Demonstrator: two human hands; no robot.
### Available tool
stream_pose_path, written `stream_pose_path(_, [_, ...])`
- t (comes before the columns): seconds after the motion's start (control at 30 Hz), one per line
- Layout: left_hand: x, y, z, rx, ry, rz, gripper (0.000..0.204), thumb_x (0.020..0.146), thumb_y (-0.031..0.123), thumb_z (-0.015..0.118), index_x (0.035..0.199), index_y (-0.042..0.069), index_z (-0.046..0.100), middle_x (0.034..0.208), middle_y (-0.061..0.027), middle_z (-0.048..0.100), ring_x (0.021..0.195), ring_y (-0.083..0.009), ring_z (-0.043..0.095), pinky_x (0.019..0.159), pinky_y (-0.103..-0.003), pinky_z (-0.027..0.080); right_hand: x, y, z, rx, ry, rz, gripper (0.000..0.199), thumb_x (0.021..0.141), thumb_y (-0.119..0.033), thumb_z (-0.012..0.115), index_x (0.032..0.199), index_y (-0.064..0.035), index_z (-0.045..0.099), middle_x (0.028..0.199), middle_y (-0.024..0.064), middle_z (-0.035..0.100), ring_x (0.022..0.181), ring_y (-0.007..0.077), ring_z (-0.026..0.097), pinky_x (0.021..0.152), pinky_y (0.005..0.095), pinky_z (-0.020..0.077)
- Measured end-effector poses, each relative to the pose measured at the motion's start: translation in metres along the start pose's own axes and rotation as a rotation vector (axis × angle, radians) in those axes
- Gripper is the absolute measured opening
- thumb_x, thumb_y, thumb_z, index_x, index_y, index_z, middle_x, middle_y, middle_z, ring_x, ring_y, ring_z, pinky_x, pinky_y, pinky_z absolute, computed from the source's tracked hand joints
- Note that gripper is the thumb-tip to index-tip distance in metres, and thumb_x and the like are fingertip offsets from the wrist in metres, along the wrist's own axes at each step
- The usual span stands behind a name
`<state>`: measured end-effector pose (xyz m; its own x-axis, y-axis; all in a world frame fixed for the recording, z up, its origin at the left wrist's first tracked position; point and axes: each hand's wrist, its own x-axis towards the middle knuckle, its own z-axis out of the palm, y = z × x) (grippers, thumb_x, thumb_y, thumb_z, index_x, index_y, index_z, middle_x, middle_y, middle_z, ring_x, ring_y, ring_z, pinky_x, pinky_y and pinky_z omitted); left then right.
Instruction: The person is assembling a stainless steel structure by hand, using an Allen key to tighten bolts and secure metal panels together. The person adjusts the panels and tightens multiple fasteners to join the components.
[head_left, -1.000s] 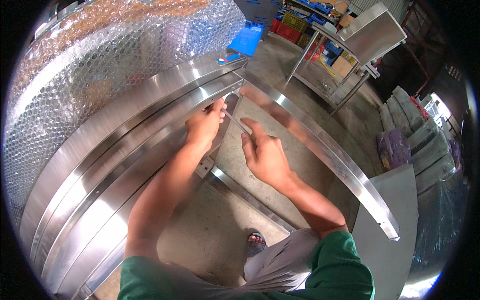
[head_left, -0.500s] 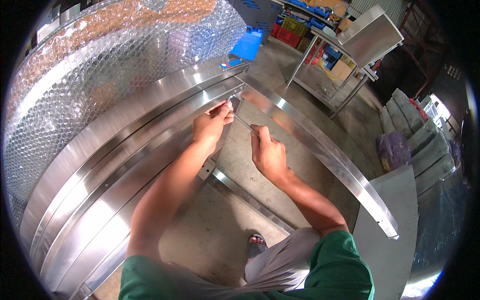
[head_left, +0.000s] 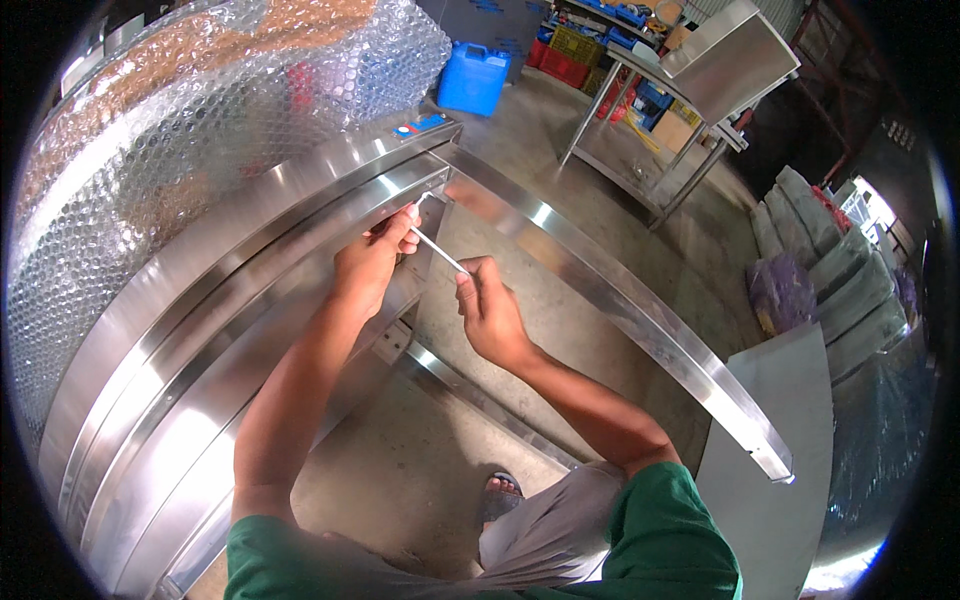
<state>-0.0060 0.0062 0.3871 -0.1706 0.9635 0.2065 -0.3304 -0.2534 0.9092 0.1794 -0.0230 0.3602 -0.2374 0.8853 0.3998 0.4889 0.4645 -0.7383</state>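
Note:
A slim silvery wrench (head_left: pixel 440 250) slants down from the inner corner of a stainless steel frame, its upper end up against the corner. My left hand (head_left: pixel 375 262) is closed near that upper end, fingertips pinching around it just below the corner joint. Lower and to the right, my right hand (head_left: pixel 488 312) has thumb and fingers closed on the wrench's other end. A long steel rail (head_left: pixel 600 265) runs from the corner to the lower right. On the left lies the wide brushed-steel body (head_left: pixel 240 215) of the unit. Any fastener at the corner is too small to make out.
Bubble wrap (head_left: pixel 230 110) covers a large piece behind the unit. A blue jerrycan (head_left: pixel 473 78) stands beyond the corner. Farther back is a steel table (head_left: pixel 640 190) with a boxy steel piece on it. Wrapped grey bundles (head_left: pixel 850 270) lie at right. A lower bar (head_left: pixel 490 405) crosses near my foot.
The view has shifted, so the unit's corner and both hands appear farther left. Both hands keep hold of the wrench, and it now catches more light.

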Motion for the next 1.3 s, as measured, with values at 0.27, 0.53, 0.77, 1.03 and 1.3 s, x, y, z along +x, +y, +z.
stream_pose_path(0.27, [-0.005, 0.013, 0.008, 0.047, 0.057, -0.056, 0.018, 0.097, 0.016, 0.066, 0.109, 0.003, 0.070, 0.093, -0.0027, 0.068, 0.076, -0.0073, 0.057, 0.066, -0.023, 0.045, -0.003, 0.008, 0.013, 0.301, -0.105, 0.138, 0.024, 0.107, -0.025, 0.049, 0.111, -0.0014, 0.049, 0.078, 0.0033, 0.055, 0.066, 0.0119, 0.052, 0.064, 0.0293, 0.0467])
stream_pose_path(0.53, [0.002, 0.002, 0.004, -0.096, 0.005, -0.064, 0.018, 0.097, 0.018, 0.067, 0.107, 0.003, 0.070, 0.089, -0.0005, 0.065, 0.073, -0.0053, 0.051, 0.063, -0.021, 0.041, -0.010, -0.013, 0.013, 0.125, 0.005, 0.154, 0.026, 0.105, -0.027, 0.053, 0.104, -0.0019, 0.057, 0.061, 0.0091, 0.053, 0.055, 0.0161, 0.050, 0.055, 0.0342, 0.0427])
stream_pose_path(0.77, [0.005, 0.002, 0.000, -0.197, -0.084, -0.181, 0.021, 0.098, 0.021, 0.067, 0.111, 0.005, 0.070, 0.089, 0.0012, 0.065, 0.070, -0.0024, 0.047, 0.062, -0.020, 0.039, -0.018, -0.053, -0.010, -0.042, 0.026, 0.040, 0.024, 0.104, -0.024, 0.054, 0.103, -0.0016, 0.061, 0.061, 0.0177, 0.057, 0.052, 0.0278, 0.059, 0.053, 0.0397, 0.0460])
stream_pose_path(1.03, [0.009, 0.001, 0.000, -0.315, -0.147, -0.298, 0.028, 0.099, 0.023, 0.065, 0.116, 0.001, 0.068, 0.093, 0.0040, 0.062, 0.073, -0.0021, 0.044, 0.069, -0.019, 0.037, -0.006, -0.075, -0.032, -0.273, 0.045, -0.211, 0.021, 0.101, -0.019, 0.060, 0.100, 0.0011, 0.066, 0.056, 0.0073, 0.056, 0.048, 0.0108, 0.053, 0.048, 0.0292, 0.0426])
stream_pose_path(1.3, [0.012, -0.002, 0.000, -0.314, -0.167, -0.318, 0.028, 0.101, 0.024, 0.060, 0.118, 0.002, 0.066, 0.090, 0.0057, 0.058, 0.072, -0.0017, 0.043, 0.065, -0.018, 0.036, 0.004, -0.042, -0.043, -0.164, -0.133, -0.334, 0.025, 0.095, -0.024, 0.069, 0.100, -0.0014, 0.060, 0.076, 0.0152, 0.067, 0.066, 0.0289, 0.068, 0.061, 0.0377, 0.0531])
